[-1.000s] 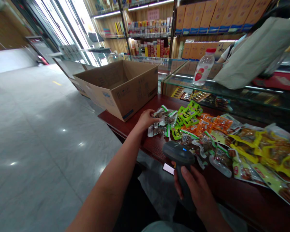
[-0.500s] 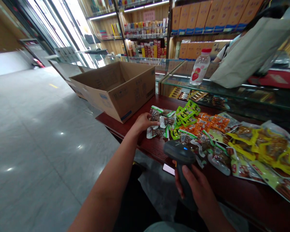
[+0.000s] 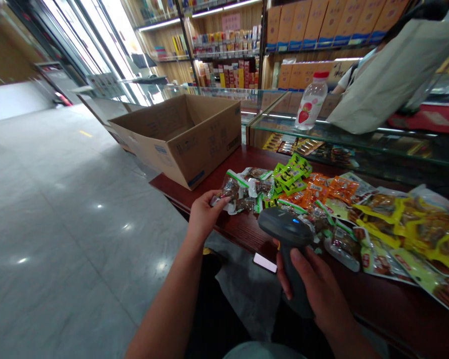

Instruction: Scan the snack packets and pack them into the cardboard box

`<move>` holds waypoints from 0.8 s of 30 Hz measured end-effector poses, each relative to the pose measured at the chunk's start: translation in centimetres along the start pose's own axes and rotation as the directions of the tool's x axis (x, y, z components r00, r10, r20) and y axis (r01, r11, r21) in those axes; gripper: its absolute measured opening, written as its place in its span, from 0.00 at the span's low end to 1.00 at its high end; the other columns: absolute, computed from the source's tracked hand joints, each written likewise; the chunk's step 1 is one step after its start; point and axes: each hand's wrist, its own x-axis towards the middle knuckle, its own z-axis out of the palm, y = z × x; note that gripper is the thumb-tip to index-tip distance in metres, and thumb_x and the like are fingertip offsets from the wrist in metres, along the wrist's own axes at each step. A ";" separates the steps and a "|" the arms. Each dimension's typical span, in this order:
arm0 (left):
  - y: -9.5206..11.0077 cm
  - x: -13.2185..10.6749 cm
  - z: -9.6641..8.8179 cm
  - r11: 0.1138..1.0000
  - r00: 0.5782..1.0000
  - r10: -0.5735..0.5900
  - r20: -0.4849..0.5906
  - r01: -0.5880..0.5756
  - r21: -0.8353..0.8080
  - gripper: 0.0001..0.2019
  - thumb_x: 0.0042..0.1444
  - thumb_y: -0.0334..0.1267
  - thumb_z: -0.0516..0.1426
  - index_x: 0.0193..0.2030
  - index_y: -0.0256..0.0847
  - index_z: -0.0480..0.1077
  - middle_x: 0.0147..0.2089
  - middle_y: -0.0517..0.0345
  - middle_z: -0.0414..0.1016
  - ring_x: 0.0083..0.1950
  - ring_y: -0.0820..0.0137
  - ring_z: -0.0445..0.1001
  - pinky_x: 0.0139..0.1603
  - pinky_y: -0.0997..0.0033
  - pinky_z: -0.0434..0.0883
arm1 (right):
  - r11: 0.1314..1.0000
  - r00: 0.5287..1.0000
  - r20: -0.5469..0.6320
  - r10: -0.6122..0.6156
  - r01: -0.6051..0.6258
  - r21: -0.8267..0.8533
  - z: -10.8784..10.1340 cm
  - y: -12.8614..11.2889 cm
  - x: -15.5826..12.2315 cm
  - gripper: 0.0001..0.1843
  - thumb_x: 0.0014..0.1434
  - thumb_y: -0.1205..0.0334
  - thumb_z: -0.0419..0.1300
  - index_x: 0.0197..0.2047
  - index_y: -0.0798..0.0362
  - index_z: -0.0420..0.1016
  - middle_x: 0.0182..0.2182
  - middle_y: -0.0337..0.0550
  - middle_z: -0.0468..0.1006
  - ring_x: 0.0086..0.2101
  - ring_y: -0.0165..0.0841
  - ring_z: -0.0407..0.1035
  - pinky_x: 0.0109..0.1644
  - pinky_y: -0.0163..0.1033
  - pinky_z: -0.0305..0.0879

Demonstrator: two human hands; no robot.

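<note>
My left hand [image 3: 208, 209] pinches the lower edge of a clear snack packet [image 3: 232, 186] with dark contents and a green strip, tilted up at the left end of a spread of packets. Wrapped in my right hand [image 3: 310, 276] is a dark barcode scanner [image 3: 284, 227] with a blue light on top, its head above the table's near edge. Similar dark packets [image 3: 262, 187] lie beside the held one. Next to them are green packets [image 3: 290, 174], orange packets [image 3: 316, 189] and yellow-edged packets [image 3: 383, 212].
An open cardboard box [image 3: 209, 144] stands at the table's left end. Behind is a glass counter [image 3: 277, 124] with a strawberry-labelled bottle [image 3: 310, 102] and a pale bag [image 3: 392, 75]. A phone-like white rectangle [image 3: 265, 263] shows below the table edge. A person [image 3: 349, 77] is partly hidden behind the bag.
My left hand has moved left and toward me, pulling the snack packet and tilting it up from the others. The scanner in my right hand has shifted slightly right and up.
</note>
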 end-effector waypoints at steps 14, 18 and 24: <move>1.8 -3.6 -2.2 0.997 0.997 -0.043 -0.060 0.047 0.058 0.12 0.50 0.45 0.65 0.39 0.42 0.81 0.37 0.55 0.83 0.37 0.64 0.79 0.40 0.67 0.74 | 0.985 0.991 0.081 -0.103 0.113 -0.131 0.6 -1.8 -0.3 0.24 0.67 0.38 0.58 0.31 0.50 0.72 0.18 0.36 0.69 0.20 0.30 0.63 0.24 0.36 0.60; 1.8 -3.6 -2.1 0.997 0.997 -0.030 -0.077 0.035 0.071 0.11 0.50 0.45 0.65 0.37 0.42 0.81 0.36 0.56 0.83 0.36 0.64 0.79 0.39 0.67 0.73 | 0.983 0.988 0.100 -0.121 0.134 -0.126 0.6 -1.5 -0.4 0.24 0.67 0.40 0.58 0.29 0.50 0.71 0.17 0.35 0.68 0.19 0.30 0.62 0.23 0.36 0.60; 1.5 -3.5 -2.2 0.996 0.997 -0.023 -0.074 0.030 0.085 0.11 0.51 0.45 0.65 0.37 0.41 0.81 0.34 0.56 0.83 0.34 0.65 0.78 0.38 0.68 0.72 | 0.980 0.990 0.088 -0.111 0.123 -0.155 0.5 -1.3 -0.6 0.24 0.68 0.40 0.57 0.30 0.51 0.71 0.18 0.34 0.68 0.19 0.29 0.62 0.24 0.36 0.60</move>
